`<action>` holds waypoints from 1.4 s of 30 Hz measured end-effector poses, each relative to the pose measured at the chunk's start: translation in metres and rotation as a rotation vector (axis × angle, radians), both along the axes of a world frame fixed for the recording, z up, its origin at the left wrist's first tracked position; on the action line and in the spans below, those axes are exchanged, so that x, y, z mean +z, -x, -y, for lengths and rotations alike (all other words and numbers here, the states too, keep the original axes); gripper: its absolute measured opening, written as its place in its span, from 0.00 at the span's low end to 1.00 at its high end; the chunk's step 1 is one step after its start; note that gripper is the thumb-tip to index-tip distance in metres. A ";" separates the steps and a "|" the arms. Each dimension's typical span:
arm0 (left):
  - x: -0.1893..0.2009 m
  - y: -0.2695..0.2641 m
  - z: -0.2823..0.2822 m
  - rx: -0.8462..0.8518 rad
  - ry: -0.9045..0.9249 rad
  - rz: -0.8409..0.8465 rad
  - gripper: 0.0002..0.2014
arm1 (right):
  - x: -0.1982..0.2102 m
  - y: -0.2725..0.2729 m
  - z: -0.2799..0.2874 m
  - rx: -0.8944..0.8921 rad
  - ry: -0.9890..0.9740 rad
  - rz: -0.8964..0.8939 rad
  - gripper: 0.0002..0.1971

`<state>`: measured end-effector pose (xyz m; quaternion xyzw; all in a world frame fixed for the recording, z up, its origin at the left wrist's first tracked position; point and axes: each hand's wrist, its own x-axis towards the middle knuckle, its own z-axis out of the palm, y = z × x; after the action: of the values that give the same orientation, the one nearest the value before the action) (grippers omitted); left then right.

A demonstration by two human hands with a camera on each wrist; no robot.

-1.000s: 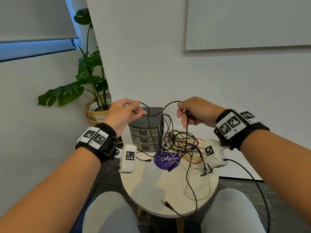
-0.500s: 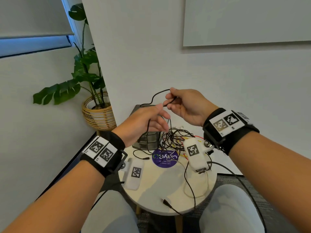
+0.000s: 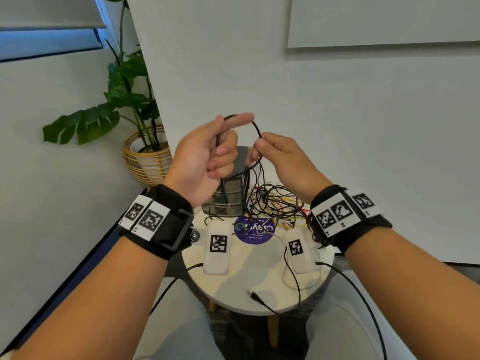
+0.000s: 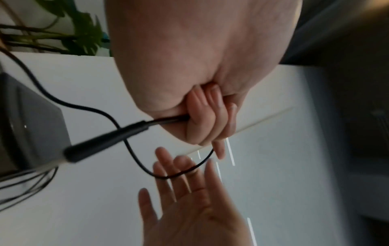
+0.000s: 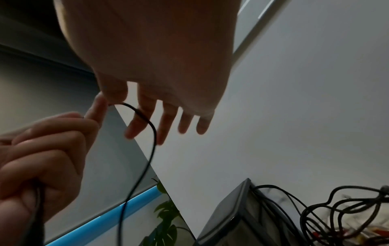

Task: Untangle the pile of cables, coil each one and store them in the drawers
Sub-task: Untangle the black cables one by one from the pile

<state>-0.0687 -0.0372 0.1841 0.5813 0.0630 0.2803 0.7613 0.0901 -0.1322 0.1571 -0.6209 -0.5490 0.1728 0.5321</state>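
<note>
My left hand is raised above the grey drawer unit and grips a black cable in its curled fingers, index finger held out. The cable loops over that finger. In the left wrist view the cable's plug sticks out of the fist. My right hand is beside it, with straight fingers that touch the loop. The tangled pile of cables lies on the round table, right of the drawers.
A purple sticker is on the tabletop in front of the pile. A loose black plug lies near the table's front edge. A potted plant in a wicker basket stands on the floor at the left.
Both hands have risen and stayed close together. My left hand has curled round the cable with its index out, and a loop now hangs over that finger. My right hand's fingers have straightened.
</note>
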 end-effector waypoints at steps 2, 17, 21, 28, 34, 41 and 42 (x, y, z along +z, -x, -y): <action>0.000 0.000 0.003 0.084 -0.009 0.048 0.22 | -0.005 0.003 0.001 0.057 0.055 -0.054 0.15; -0.026 -0.011 -0.024 0.532 0.070 0.165 0.26 | -0.007 0.023 0.005 0.240 0.255 -0.135 0.13; -0.032 -0.011 -0.026 0.490 -0.076 -0.043 0.26 | 0.009 0.030 0.010 0.311 0.274 0.423 0.11; -0.049 0.001 -0.014 0.133 -0.237 -0.217 0.17 | 0.054 0.001 0.006 0.209 0.118 0.462 0.09; -0.033 0.009 -0.002 -0.005 -0.161 -0.161 0.23 | 0.041 -0.023 -0.003 0.062 0.030 0.485 0.13; -0.031 0.010 -0.002 0.044 -0.012 -0.066 0.21 | -0.019 -0.011 -0.001 0.147 0.223 0.444 0.16; -0.032 0.009 -0.001 0.084 0.009 -0.057 0.21 | -0.023 -0.005 0.000 0.184 0.253 0.460 0.16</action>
<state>-0.0778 -0.0365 0.1520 0.5826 0.1101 0.2952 0.7492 0.0954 -0.1322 0.1343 -0.6527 -0.6837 0.1419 0.2939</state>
